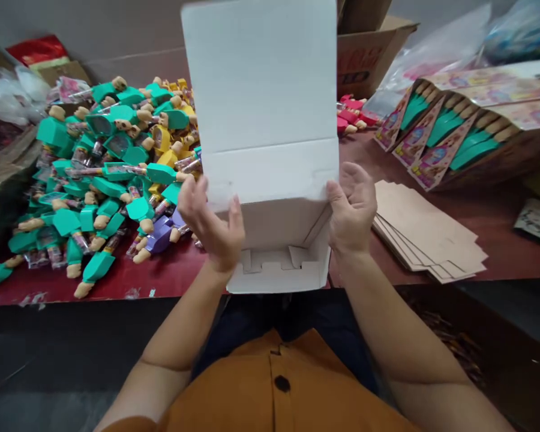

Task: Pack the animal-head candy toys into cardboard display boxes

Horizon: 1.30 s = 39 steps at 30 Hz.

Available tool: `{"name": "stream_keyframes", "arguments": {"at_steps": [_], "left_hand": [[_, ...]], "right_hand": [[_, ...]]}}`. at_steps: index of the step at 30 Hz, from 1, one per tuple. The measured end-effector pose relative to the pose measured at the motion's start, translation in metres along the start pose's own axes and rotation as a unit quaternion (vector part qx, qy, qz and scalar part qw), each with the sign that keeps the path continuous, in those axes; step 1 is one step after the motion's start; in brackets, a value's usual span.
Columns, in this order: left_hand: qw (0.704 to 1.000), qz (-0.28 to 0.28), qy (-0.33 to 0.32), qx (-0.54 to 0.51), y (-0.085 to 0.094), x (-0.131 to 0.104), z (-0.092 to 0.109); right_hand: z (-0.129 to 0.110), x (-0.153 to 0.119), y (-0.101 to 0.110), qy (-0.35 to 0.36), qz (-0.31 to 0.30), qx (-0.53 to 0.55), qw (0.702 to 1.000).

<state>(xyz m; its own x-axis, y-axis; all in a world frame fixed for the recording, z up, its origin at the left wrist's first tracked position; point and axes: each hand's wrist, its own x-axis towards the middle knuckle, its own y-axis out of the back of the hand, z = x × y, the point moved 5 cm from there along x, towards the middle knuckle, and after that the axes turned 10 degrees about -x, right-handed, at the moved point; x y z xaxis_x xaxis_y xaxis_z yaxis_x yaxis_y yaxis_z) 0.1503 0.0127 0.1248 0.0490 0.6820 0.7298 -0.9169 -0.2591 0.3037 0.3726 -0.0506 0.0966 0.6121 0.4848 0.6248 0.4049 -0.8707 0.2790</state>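
Observation:
A white cardboard box (292,279) stands at the table's front edge, its tall lid (265,90) raised and its inside facing me. Folded tabs show on the inner floor, with nothing lying on them. At the box's left side, my left hand (213,222) is open with fingers spread, slightly blurred, its thumb in front of the opening. My right hand (353,210) is at the right side, palm turned up and fingers apart. Its thumb touches the edge near the lid's fold, and the hand is not wrapped round the box.
Left of the box lies a big heap of green toy pieces (112,186) with yellow and purple ones. A stack of flat cardboard pieces (427,231) rests at right. Behind it stand filled display boxes (472,120). Red pieces (353,114) and a brown carton (373,57) are farther back.

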Motion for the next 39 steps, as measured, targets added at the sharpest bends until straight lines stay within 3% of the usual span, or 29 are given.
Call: {"name": "stream_keyframes", "arguments": {"at_steps": [1,2,3,5,6,8,11,13,15,17,20,23,25,28,30,33,36,39], "left_hand": [[0.996,-0.057,-0.062,0.019,-0.003,-0.013,0.01],[0.982,-0.15,-0.112,0.014,-0.01,-0.03,0.018],[0.954,-0.263,-0.142,-0.003,-0.019,-0.05,0.024],[0.875,-0.462,-0.141,-0.024,-0.033,-0.092,0.026],[0.843,-0.524,-0.123,-0.011,-0.037,-0.11,0.023],[0.809,-0.577,-0.103,0.04,-0.041,-0.135,0.016],[0.783,-0.605,-0.113,0.091,-0.043,-0.151,0.008],[0.777,-0.614,-0.102,0.095,-0.043,-0.153,0.005],[0.782,-0.61,-0.088,0.09,-0.043,-0.15,0.004],[0.791,-0.6,-0.083,0.089,-0.044,-0.147,0.006],[0.803,-0.586,-0.076,0.072,-0.046,-0.139,0.011],[0.806,-0.59,-0.029,0.043,-0.045,-0.131,0.011],[0.807,-0.588,-0.017,0.047,-0.042,-0.127,0.008],[0.812,-0.579,-0.027,0.074,-0.038,-0.129,0.001],[0.81,-0.579,-0.03,0.088,-0.036,-0.134,-0.004],[0.808,-0.573,-0.062,0.122,-0.036,-0.141,-0.005],[0.82,-0.541,-0.141,0.122,-0.032,-0.138,0.004],[0.847,-0.487,-0.205,0.058,-0.018,-0.123,0.021]], "right_hand": [[0.001,-0.001,0.001,-0.01,0.004,0.008,1.0],[0.002,-0.002,0.002,-0.015,0.004,0.008,1.0],[0.003,-0.004,0.003,-0.016,0.001,0.0,1.0],[0.003,-0.008,0.007,-0.006,-0.012,-0.032,0.999],[0.001,-0.011,0.011,0.003,-0.016,-0.051,0.999],[-0.008,-0.021,0.025,0.043,0.011,-0.09,0.995],[-0.034,-0.053,0.051,0.199,0.061,-0.13,0.969],[-0.048,-0.084,0.053,0.314,-0.033,-0.11,0.942],[-0.048,-0.113,0.041,0.336,-0.192,-0.12,0.914],[-0.035,-0.131,0.027,0.282,-0.29,-0.192,0.894],[-0.023,-0.131,0.018,0.228,-0.307,-0.267,0.885],[-0.034,-0.113,0.032,0.23,-0.248,-0.215,0.916],[-0.039,-0.103,0.05,0.22,-0.167,-0.193,0.941],[-0.015,-0.103,0.073,0.088,-0.076,-0.214,0.97],[0.018,-0.115,0.072,-0.086,-0.114,-0.171,0.975],[0.047,-0.14,0.055,-0.276,-0.249,-0.054,0.927],[0.036,-0.144,0.048,-0.313,-0.312,0.026,0.897],[0.015,-0.135,0.056,-0.301,-0.313,0.094,0.896]]}}
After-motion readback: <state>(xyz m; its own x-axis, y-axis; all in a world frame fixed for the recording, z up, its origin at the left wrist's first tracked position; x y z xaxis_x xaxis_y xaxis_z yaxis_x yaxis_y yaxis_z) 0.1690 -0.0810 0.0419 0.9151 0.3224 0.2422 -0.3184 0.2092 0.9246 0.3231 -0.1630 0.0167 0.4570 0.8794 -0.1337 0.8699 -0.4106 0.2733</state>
